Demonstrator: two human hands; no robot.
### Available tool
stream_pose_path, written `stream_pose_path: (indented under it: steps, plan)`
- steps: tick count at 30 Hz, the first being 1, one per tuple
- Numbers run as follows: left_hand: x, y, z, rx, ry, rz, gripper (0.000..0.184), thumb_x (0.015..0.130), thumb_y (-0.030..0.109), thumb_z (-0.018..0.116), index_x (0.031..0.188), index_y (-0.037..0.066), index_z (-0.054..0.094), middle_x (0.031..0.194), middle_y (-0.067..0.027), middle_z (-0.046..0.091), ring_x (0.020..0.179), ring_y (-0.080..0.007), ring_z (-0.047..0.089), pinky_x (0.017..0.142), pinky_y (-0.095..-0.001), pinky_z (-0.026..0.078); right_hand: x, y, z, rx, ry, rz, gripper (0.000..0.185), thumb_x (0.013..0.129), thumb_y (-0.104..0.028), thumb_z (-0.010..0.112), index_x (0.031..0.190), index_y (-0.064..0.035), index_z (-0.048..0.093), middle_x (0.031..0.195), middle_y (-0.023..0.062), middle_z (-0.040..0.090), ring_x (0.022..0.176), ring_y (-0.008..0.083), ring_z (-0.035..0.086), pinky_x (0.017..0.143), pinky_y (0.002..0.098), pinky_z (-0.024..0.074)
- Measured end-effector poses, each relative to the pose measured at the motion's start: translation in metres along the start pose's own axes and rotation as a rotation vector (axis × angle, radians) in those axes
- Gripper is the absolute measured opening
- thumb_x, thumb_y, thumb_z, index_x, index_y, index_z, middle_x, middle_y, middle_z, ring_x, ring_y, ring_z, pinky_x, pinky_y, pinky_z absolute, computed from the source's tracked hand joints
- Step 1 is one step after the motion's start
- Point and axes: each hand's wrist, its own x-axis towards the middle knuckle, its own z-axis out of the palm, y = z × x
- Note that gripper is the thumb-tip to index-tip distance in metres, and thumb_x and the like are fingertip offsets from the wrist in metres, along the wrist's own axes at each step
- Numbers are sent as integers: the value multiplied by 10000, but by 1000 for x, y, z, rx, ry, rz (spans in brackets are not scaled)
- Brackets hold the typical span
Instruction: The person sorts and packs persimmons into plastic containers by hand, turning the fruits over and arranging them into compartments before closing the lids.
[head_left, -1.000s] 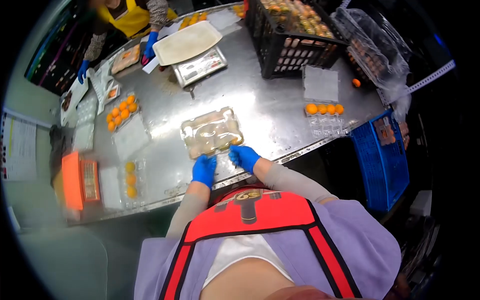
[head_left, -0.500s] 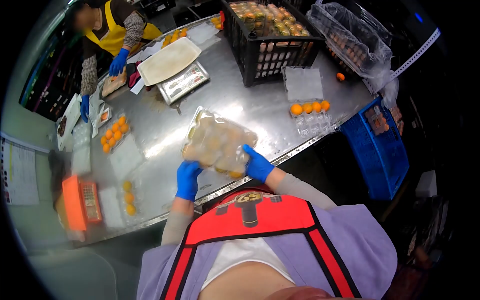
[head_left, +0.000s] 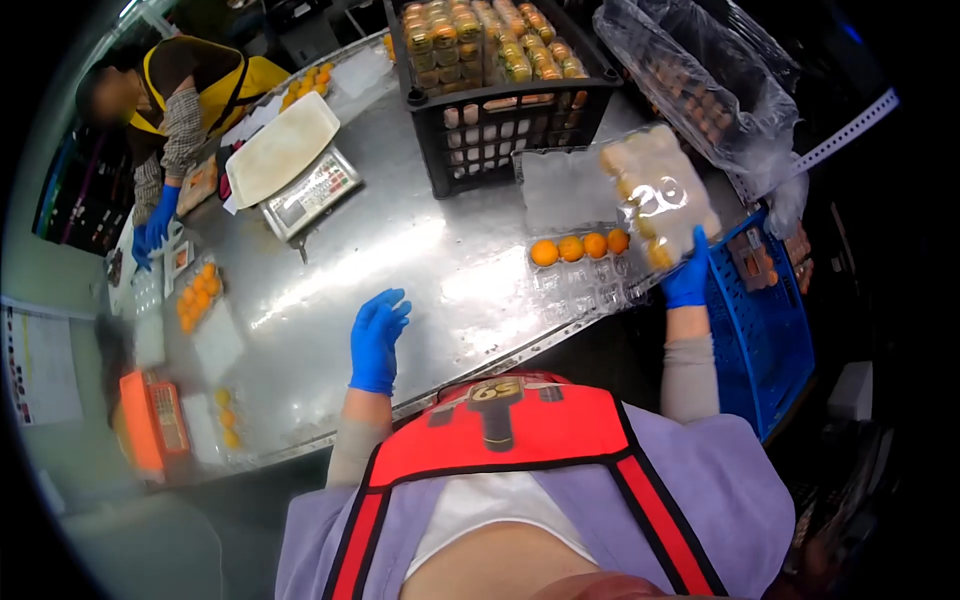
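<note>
My right hand [head_left: 688, 280], in a blue glove, is closed on the near edge of a clear plastic fruit pack [head_left: 665, 195] with pale and orange round fruit inside. The pack is tilted, over the table's right edge. My left hand [head_left: 377, 340], also gloved in blue, holds nothing above the steel table, its fingers slightly curled and apart. Between the hands lies an opened clear plastic tray [head_left: 580, 285] with a row of orange fruit [head_left: 570, 248]. Its flat lid [head_left: 565, 190] is partly hidden by the pack.
A black crate [head_left: 515, 125] of packed fruit stands at the back. Left of it are a scale [head_left: 310, 190] and a cream tray [head_left: 283, 150]. A co-worker's gloved hands [head_left: 155, 225] are at the far left. A blue crate [head_left: 755, 330] is beyond the right edge.
My right hand has carried the fruit pack rightward from the middle. My left hand has let go of it. The view has shifted, and the co-worker's hands have come together.
</note>
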Motion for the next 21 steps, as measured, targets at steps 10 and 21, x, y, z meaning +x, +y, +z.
stream_pose_path:
  steps: [10, 21]
  plan:
    - [-13, -14, 22, -23, 264, -63, 294, 870, 166, 533, 1134, 38, 525, 1109, -96, 608, 949, -183, 604, 767, -253, 463, 241, 10, -13, -92, 41, -54, 595, 846, -343, 581, 1327, -57, 379, 1319, 119, 452, 1211, 302, 433, 1017, 445, 353]
    - [-19, -21, 35, -2, 304, -106, 281, 869, 152, 527, 1119, 24, 536, 1107, -100, 604, 954, -184, 600, 782, -257, 462, 315, 52, -20, -844, 90, 134, 533, 825, -330, 625, 1269, -78, 471, 1160, 74, 541, 978, 210, 554, 759, 302, 458]
